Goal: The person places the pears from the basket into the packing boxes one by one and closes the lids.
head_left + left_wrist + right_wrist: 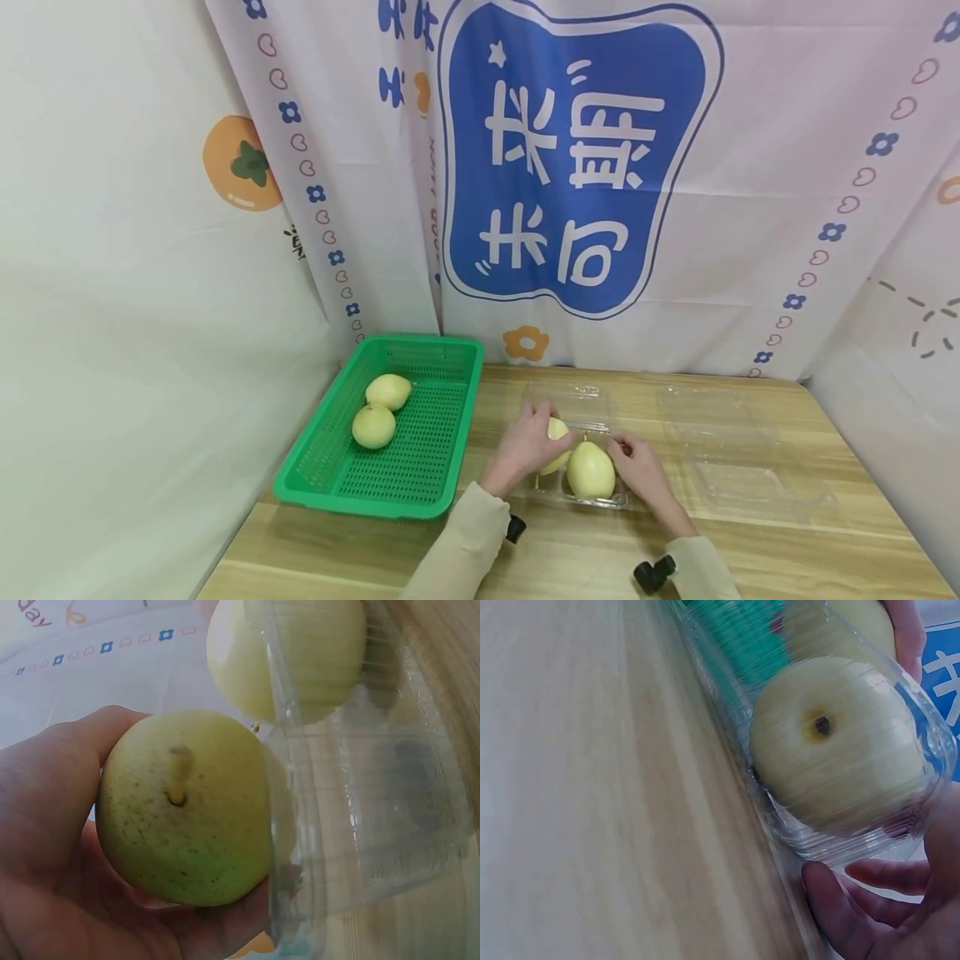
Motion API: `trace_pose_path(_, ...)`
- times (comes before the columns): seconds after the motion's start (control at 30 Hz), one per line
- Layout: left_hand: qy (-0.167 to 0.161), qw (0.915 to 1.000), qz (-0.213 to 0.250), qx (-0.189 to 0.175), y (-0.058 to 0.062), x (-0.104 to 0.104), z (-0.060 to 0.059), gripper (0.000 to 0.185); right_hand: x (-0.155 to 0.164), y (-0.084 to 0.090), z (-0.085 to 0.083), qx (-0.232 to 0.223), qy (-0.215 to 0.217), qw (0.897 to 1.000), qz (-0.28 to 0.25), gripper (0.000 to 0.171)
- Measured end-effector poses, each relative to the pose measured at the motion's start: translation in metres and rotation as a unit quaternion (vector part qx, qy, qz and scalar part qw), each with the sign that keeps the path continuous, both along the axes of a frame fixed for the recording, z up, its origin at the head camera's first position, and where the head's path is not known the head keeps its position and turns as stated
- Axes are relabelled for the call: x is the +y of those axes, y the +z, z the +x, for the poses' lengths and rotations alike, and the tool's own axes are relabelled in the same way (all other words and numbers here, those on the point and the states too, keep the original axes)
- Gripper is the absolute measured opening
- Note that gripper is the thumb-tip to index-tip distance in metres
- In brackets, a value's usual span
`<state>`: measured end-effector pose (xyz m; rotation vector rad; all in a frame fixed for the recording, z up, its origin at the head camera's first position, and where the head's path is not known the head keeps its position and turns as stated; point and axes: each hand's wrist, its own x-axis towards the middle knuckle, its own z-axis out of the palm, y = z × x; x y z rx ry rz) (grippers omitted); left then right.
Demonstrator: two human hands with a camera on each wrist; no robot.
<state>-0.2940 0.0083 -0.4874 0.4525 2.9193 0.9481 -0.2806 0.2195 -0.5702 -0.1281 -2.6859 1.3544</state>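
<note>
A clear plastic container [583, 498] lies open on the wooden table [750, 558], its lid [573, 400] folded back. One yellow-green pear [590, 472] sits inside it. My left hand [525, 446] grips a second pear [558, 430] and holds it at the container's left side. In the left wrist view this held pear [187, 810] fills my palm beside the container wall [375, 825]. My right hand [637, 467] holds the container's right edge. In the right wrist view its fingers [840, 915] curl at the rim [817, 847], under the seated pear [832, 742].
A green perforated basket [420, 475] with two more pears [387, 390] [373, 426] stands to the left. More clear containers [720, 425] [757, 492] lie on the right part of the table. A printed cloth [577, 158] hangs behind.
</note>
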Motion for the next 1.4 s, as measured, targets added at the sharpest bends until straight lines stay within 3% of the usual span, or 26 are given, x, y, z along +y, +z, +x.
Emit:
trace_pose_path(0.33,0.001,0.9975,-0.036,0.061,-0.009,0.006,0.004,0.045,-0.001,0.001,0.0,-0.004,-0.002,1.0,-0.003,0.029)
trace_pose_path(0.77,0.013,0.9926,-0.092,0.078,-0.015,0.011,0.005,0.046,0.0,0.001,-0.001,-0.008,-0.003,1.0,0.007,0.03)
trace_pose_path(1.03,0.022,0.98,-0.15,0.129,-0.023,0.015,0.004,0.044,0.0,0.001,-0.001,-0.004,0.0,1.0,0.007,0.03)
trace_pose_path(1.27,0.023,0.9732,-0.183,0.138,-0.026,0.014,0.003,0.048,0.001,0.003,0.0,-0.001,0.006,1.0,0.001,0.031)
trace_pose_path(1.4,0.024,0.9619,-0.202,0.182,-0.03,0.013,0.002,0.04,0.0,0.003,0.0,-0.003,0.004,1.0,0.0,0.03)
